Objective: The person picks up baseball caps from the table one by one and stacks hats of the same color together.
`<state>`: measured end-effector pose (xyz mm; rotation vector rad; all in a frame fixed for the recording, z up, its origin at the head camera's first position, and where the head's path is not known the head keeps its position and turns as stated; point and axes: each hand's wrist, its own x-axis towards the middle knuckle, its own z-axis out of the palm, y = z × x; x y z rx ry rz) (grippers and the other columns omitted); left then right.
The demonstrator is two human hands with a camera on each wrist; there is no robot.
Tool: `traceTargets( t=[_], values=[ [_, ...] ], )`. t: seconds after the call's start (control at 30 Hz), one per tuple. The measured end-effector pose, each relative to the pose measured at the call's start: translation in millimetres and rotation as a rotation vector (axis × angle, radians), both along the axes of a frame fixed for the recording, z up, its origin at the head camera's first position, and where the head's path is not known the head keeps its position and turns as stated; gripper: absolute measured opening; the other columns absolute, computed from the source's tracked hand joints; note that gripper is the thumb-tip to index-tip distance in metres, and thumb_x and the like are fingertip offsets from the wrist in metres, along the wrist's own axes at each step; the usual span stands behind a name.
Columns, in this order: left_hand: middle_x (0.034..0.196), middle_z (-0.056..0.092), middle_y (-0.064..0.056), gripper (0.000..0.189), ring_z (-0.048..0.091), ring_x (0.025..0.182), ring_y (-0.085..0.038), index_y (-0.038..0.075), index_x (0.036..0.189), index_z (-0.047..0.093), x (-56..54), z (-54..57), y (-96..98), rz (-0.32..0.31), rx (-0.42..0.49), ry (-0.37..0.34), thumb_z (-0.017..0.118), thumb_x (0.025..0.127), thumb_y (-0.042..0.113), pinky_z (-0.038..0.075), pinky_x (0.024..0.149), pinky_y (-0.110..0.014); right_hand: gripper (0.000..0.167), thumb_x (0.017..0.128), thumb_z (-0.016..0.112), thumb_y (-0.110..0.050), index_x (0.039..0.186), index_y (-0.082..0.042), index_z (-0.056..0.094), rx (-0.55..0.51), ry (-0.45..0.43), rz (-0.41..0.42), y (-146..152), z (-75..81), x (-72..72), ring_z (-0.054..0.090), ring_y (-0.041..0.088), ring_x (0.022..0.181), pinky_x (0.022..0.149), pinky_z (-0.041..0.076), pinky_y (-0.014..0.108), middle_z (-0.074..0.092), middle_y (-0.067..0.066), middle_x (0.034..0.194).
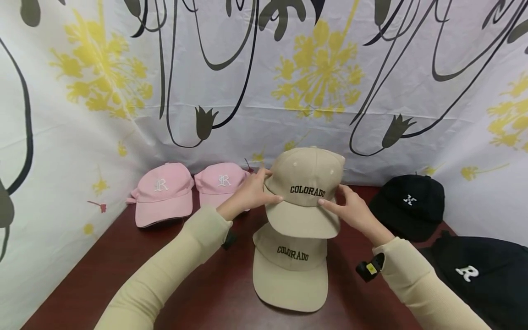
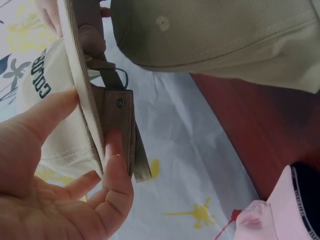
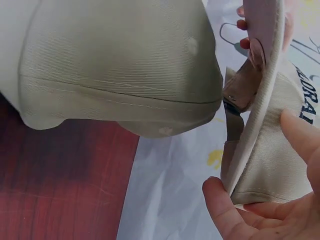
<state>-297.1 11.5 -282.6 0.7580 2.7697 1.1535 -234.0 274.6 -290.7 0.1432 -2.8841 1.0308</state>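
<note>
Both hands hold up a beige baseball cap (image 1: pixel 309 172) lettered COLORADO, one at each side of its crown. My left hand (image 1: pixel 252 189) has its thumb on the front near the brim and its fingers round the side edge. Opposite it, the right hand (image 1: pixel 354 208) grips with its thumb beside the lettering. In the left wrist view the cap's back strap (image 2: pixel 119 105) with a snap hangs by the fingers. A second beige COLORADO cap (image 1: pixel 290 279) sits brim forward on the table below, its crown top hidden behind the raised cap's brim.
Two pink caps, a left one (image 1: pixel 164 197) and one behind my left hand (image 1: pixel 220 181), sit at the back left. At right are a black cap (image 1: pixel 412 201) and a nearer black cap (image 1: pixel 491 270) with a white R. Patterned cloth (image 1: pixel 247 91) backs the dark red table (image 1: pixel 198 293).
</note>
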Motion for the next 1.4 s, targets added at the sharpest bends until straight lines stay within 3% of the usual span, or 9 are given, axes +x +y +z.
traceTargets(
  t=[0.27,0.57,0.83,1.0,1.2,1.4],
  values=[
    [0.126,0.044,-0.023,0.076,0.044,0.116,-0.03,0.0,0.133,0.036,9.8,-6.1,-0.1,-0.033,0.03,-0.017,0.076,0.075,0.028,0.038,0.093,-0.041,0.08,0.083,0.065,-0.041,0.136,0.007,0.03,0.028,0.051,0.041,1,-9.2,11.5,0.05,0.037,0.105,0.082,0.043,0.049,0.045,0.026,0.126],
    [0.125,0.047,-0.019,0.074,0.046,0.114,-0.028,0.001,0.131,0.038,19.8,-18.8,-10.2,-0.047,0.052,0.01,0.076,0.074,0.028,0.039,0.092,-0.04,0.087,0.082,0.07,-0.028,0.141,0.009,0.018,-0.072,0.006,0.146,-4,-16.5,22.5,0.061,0.035,0.092,0.069,0.051,0.039,0.038,0.031,0.13],
    [0.117,0.052,-0.017,0.072,0.05,0.106,-0.026,0.001,0.126,0.042,32.4,-32.2,-13.9,-0.037,0.09,0.032,0.079,0.07,0.026,0.041,0.087,-0.039,0.082,0.08,0.072,-0.024,0.139,0.008,0.025,-0.095,0.052,0.203,-8,-26.3,34.4,0.06,0.032,0.094,0.068,0.052,0.035,0.043,0.027,0.126],
    [0.116,0.052,-0.015,0.07,0.049,0.103,-0.025,0.004,0.125,0.043,42.5,-40.6,-16.1,-0.028,0.109,0.024,0.079,0.069,0.027,0.041,0.085,-0.038,0.087,0.079,0.073,-0.027,0.14,0.009,0.022,-0.061,0.053,0.161,-11,-34.4,46.5,0.051,0.039,0.104,0.075,0.05,0.041,0.035,0.031,0.128],
    [0.117,0.051,-0.015,0.068,0.049,0.106,-0.025,0.002,0.123,0.043,51.6,-51.3,-18.7,-0.044,0.119,0.027,0.079,0.07,0.025,0.04,0.089,-0.038,0.092,0.077,0.074,-0.028,0.14,0.011,0.019,-0.039,0.004,0.101,-16,-40.8,58.0,0.057,0.037,0.093,0.073,0.05,0.042,0.031,0.034,0.126],
    [0.116,0.051,-0.016,0.067,0.049,0.107,-0.027,0.002,0.122,0.043,56.4,-54.9,-21.2,-0.038,0.103,0.019,0.079,0.07,0.026,0.04,0.089,-0.04,0.095,0.077,0.074,-0.03,0.139,0.014,0.018,-0.037,-0.036,0.073,-19,-44.3,63.5,0.055,0.04,0.096,0.074,0.049,0.043,0.028,0.034,0.128]
  ],
)
